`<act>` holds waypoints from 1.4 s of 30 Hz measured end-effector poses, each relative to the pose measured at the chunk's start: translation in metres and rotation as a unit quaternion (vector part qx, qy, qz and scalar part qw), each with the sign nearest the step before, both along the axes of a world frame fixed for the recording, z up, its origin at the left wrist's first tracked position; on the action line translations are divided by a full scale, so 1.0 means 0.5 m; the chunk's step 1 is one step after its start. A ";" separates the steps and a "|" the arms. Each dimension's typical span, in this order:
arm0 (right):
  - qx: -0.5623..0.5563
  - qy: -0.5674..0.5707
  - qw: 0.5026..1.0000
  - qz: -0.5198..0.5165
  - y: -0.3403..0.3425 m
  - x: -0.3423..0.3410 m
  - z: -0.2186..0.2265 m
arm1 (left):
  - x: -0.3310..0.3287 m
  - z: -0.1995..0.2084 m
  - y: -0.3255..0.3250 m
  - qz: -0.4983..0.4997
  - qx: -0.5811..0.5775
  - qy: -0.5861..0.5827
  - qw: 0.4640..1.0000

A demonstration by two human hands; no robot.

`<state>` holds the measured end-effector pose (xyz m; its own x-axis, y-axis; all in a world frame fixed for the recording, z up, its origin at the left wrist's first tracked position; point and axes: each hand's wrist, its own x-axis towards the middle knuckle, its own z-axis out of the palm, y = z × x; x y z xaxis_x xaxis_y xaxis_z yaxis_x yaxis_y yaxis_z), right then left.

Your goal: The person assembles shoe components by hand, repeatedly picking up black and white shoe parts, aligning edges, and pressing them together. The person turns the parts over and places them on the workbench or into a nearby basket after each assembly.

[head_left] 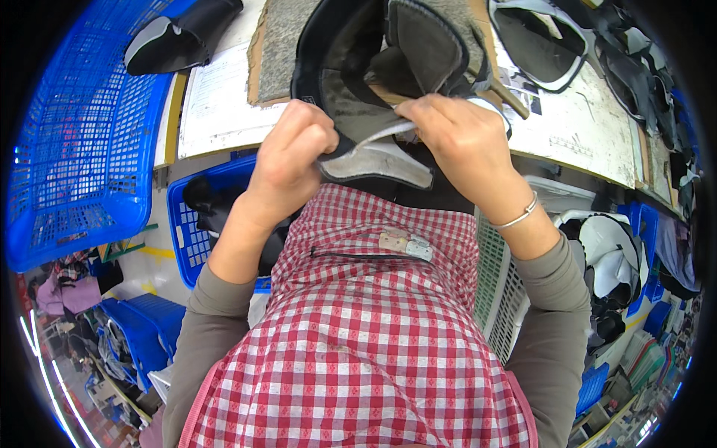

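Observation:
Between my hands is a black boot upper (332,97), opened so that its dark grey lining faces up. A pale grey flap (381,163) of it hangs over the table's near edge. My left hand (295,149) is closed, pinching the upper's left edge. On the other side my right hand (455,138) grips the opposite edge between thumb and fingers, a narrow whitish edge stretching between the two hands. The fingertips of both hands are partly hidden. A brownish rod-shaped handle (509,99) lies just beyond my right hand.
Under the upper lies a grey textured pad (275,56) on the white worktable (216,112). More black upper pieces (541,45) lie at right, another piece (175,45) at far left. A blue basket (82,164) stands left; a blue crate (190,243) sits below the table.

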<state>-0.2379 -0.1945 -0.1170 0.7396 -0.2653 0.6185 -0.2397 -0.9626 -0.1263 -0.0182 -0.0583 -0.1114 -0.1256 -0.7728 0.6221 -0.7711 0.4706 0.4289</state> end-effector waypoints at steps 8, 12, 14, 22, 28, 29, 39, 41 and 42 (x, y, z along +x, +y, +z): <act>-0.051 -0.020 0.997 0.062 0.023 -0.003 -0.030 | 0.011 -0.044 0.017 -0.002 -0.038 -0.054 0.998; -0.047 -0.024 0.996 0.074 0.017 -0.010 -0.023 | 0.009 -0.036 0.020 -0.005 -0.069 -0.062 0.996; -0.045 -0.014 0.995 0.085 0.018 -0.013 -0.015 | 0.006 -0.028 0.019 0.001 -0.062 -0.075 0.995; 0.139 0.205 0.962 0.113 0.047 -0.058 0.052 | -0.003 -0.002 0.025 0.068 0.005 -0.078 0.995; -0.068 0.006 0.997 -0.026 0.055 0.000 -0.002 | -0.001 0.078 0.004 0.026 0.076 -0.036 0.996; -0.070 0.028 0.996 -0.040 0.054 0.018 -0.002 | 0.005 0.116 -0.003 -0.005 0.085 -0.055 0.995; 0.621 -0.442 0.639 0.101 -0.059 0.085 0.100 | -0.154 0.245 0.031 -0.199 0.390 0.054 0.897; 0.667 -0.447 0.587 0.105 -0.050 0.078 0.061 | -0.174 0.188 0.020 -0.372 0.371 -0.150 0.838; 0.692 -0.438 0.565 0.101 -0.041 0.077 0.039 | -0.166 0.164 0.005 -0.253 0.218 -0.187 0.924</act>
